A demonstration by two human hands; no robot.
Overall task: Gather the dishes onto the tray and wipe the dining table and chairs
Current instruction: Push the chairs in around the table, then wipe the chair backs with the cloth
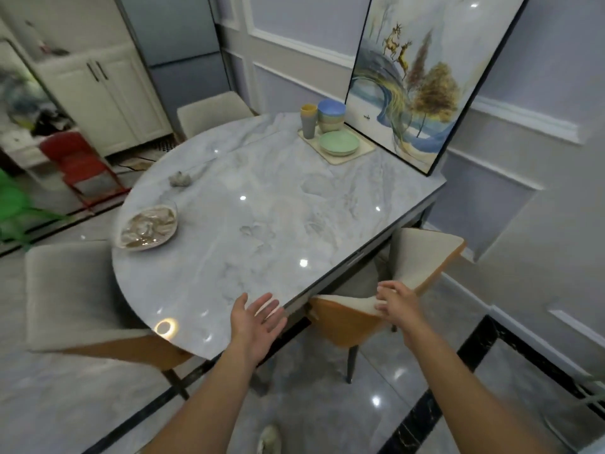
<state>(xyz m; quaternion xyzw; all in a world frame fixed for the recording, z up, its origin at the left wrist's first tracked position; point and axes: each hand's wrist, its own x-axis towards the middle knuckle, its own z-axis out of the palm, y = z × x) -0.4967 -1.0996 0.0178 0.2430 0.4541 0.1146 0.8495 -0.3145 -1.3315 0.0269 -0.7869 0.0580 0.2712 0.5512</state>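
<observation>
The right hand (397, 304) has its fingers curled over the top edge of the chair (340, 326), grasping its back. The left hand (258, 322) is released, palm showing and fingers straight, at the near rim of the table (278, 208); whether it touches the top I cannot tell.

That chair has an orange-brown shell and cream padding, and it stands tucked under the table's near right side, its seat hidden beneath the top.

At the table's far right corner sits a cream tray (363, 151). On it are green plates (339, 143) in a low stack, bowls (331, 116) stacked with a blue one on top, and 2 cups (308, 124), yellow nested in grey. A crumpled grey rag (179, 180) lies on the table's left part, well apart from the tray. Near the table's left rim is a glassy dish (149, 229) holding something beige, too blurred to name.

A left chair (82, 296) in grey stands against the table's near left curve, and a far chair (212, 109) at its far side. A framed painting (419, 77) of deer and trees leans on the wall, its lower edge on the table just behind the tray.

The tabletop is glossy pale marble, rounded on the left and straight on the right, with lamp glints on it. Left of the table are a red chair (78, 165) and a white cabinet (108, 93). The floor (327, 404) is shiny grey tile with black bands.
</observation>
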